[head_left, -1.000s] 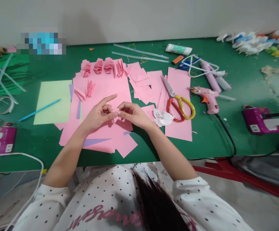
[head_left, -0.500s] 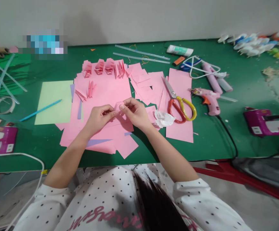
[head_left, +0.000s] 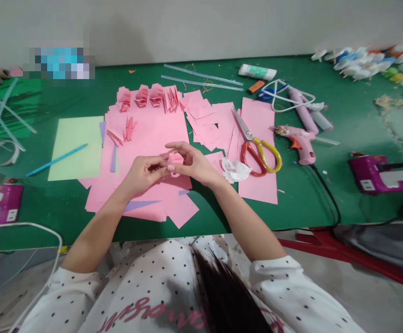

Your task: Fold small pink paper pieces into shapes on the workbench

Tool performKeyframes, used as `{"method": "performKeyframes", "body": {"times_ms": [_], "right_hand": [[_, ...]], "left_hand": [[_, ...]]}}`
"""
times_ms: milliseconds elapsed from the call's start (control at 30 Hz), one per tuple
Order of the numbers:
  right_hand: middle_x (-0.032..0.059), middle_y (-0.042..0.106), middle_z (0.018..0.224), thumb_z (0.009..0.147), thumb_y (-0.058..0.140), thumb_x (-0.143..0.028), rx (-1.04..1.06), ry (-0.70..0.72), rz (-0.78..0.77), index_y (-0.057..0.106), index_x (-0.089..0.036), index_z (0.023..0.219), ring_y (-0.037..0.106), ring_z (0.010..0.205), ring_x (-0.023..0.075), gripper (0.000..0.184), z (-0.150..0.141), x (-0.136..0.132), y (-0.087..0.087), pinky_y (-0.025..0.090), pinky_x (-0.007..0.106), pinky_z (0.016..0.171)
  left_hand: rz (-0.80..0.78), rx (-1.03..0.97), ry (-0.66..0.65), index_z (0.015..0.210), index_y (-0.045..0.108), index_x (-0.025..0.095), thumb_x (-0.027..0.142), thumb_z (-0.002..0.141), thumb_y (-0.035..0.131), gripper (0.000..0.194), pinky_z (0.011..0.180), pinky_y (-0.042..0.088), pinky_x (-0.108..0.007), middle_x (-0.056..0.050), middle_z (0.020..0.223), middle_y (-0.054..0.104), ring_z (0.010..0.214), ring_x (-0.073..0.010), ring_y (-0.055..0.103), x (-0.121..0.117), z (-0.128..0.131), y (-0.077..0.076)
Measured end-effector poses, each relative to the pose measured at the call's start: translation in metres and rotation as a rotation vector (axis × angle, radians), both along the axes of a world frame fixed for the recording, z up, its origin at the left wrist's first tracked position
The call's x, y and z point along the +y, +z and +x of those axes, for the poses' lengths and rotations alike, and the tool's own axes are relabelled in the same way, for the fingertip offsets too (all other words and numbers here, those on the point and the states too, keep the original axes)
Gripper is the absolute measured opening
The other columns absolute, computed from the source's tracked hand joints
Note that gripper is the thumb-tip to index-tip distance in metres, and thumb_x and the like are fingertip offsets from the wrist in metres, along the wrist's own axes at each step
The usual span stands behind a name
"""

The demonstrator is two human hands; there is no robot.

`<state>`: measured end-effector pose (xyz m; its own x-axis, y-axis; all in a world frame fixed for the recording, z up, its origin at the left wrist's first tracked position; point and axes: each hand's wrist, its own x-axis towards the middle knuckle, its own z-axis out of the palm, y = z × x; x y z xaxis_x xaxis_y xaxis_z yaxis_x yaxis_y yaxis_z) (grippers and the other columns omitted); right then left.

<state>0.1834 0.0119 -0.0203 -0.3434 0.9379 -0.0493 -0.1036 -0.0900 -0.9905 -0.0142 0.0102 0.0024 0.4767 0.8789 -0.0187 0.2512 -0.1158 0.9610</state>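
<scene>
Between my two hands is a small pleated piece of pink paper (head_left: 175, 159), its folds facing up. My left hand (head_left: 145, 173) pinches its left side between thumb and fingers. On its right side, my right hand (head_left: 196, 164) grips it with the thumb in front, the forefinger stretched out above. Both hands are over a stack of pink paper sheets (head_left: 149, 132). Along the top of the stack stand several folded pink paper pieces (head_left: 141, 97), and two more folded strips (head_left: 128, 129) lie to the left of my hands.
Scissors (head_left: 253, 143) with red and yellow handles lie right of the stack, near crumpled white tissue (head_left: 236, 170). Further right is a pink glue gun (head_left: 300, 141) with a black cord. A blue pencil (head_left: 57, 160) rests on a pale green sheet (head_left: 74, 138).
The pleated paper has turned so its folds show upward. My right forefinger has lifted off and stretched out, while my left hand keeps its pinch. The view has shifted slightly.
</scene>
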Motion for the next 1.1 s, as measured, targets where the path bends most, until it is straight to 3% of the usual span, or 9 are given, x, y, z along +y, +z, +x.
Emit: {"method": "performKeyframes", "body": {"times_ms": [100,267,467,667,867,1000,1100], "right_hand": [[-0.0007,0.066,0.081,0.064,0.090,-0.051,-0.001,0.038,-0.023,0.067,-0.021,0.090,0.060,0.065,0.0120,0.045,-0.001,-0.002,0.004,0.054,0.028,0.061],[-0.0034,0.060,0.060,0.062,0.090,-0.054,-0.012,-0.070,-0.007,0.063,-0.019,0.070,0.056,0.057,0.0116,0.045,-0.004,-0.006,0.009,0.047,0.026,0.054],[-0.0024,0.061,0.060,0.064,0.089,-0.055,0.006,-0.082,-0.012,0.062,-0.019,0.067,0.058,0.054,0.0123,0.045,-0.005,-0.008,0.010,0.047,0.027,0.053],[-0.0026,0.061,0.064,0.068,0.085,-0.056,-0.064,-0.072,0.047,0.066,-0.018,0.077,0.055,0.055,0.0110,0.043,-0.003,-0.006,0.013,0.045,0.026,0.052],[-0.0016,0.063,0.063,0.073,0.081,-0.057,-0.034,-0.083,0.042,0.062,-0.020,0.069,0.058,0.056,0.0123,0.042,-0.001,-0.007,0.010,0.046,0.028,0.054],[-0.0023,0.061,0.061,0.072,0.081,-0.059,-0.057,-0.125,0.051,0.061,-0.020,0.067,0.056,0.057,0.0121,0.044,-0.002,-0.005,0.008,0.044,0.027,0.055],[-0.0029,0.060,0.060,0.071,0.081,-0.062,-0.066,-0.173,0.056,0.061,-0.020,0.068,0.054,0.056,0.0117,0.047,-0.005,-0.004,0.007,0.044,0.027,0.054]], "left_hand": [[-0.026,0.007,0.000,0.070,0.070,0.014,0.051,0.086,0.073,0.040,0.050,0.039,-0.023,-0.002,0.057,0.062,0.053,-0.0108,0.052,0.000,0.000,0.001],[0.020,0.044,0.008,0.071,0.070,0.014,0.046,0.088,0.071,0.036,0.051,0.039,-0.023,-0.002,0.057,0.061,0.053,-0.0105,0.051,0.000,0.001,-0.003],[0.039,0.027,0.006,0.066,0.067,0.014,0.044,0.087,0.072,0.037,0.050,0.035,-0.022,0.001,0.056,0.055,0.053,-0.0088,0.044,-0.002,0.004,-0.003],[-0.048,0.035,-0.006,0.072,0.069,0.014,0.045,0.086,0.074,0.034,0.051,0.038,-0.023,-0.001,0.058,0.059,0.054,-0.0104,0.050,0.002,0.000,-0.002],[-0.070,0.049,-0.048,0.071,0.067,0.015,0.040,0.086,0.072,0.030,0.051,0.037,-0.023,0.000,0.060,0.058,0.054,-0.0098,0.049,0.001,0.003,-0.001],[0.008,0.085,0.019,0.068,0.064,0.015,0.039,0.084,0.073,0.030,0.050,0.033,-0.022,0.002,0.059,0.054,0.053,-0.0081,0.042,0.000,0.010,-0.006],[0.010,0.050,0.111,0.073,0.067,0.015,0.044,0.084,0.074,0.031,0.051,0.037,-0.022,0.000,0.062,0.061,0.054,-0.0094,0.049,-0.001,0.012,-0.009]]}}
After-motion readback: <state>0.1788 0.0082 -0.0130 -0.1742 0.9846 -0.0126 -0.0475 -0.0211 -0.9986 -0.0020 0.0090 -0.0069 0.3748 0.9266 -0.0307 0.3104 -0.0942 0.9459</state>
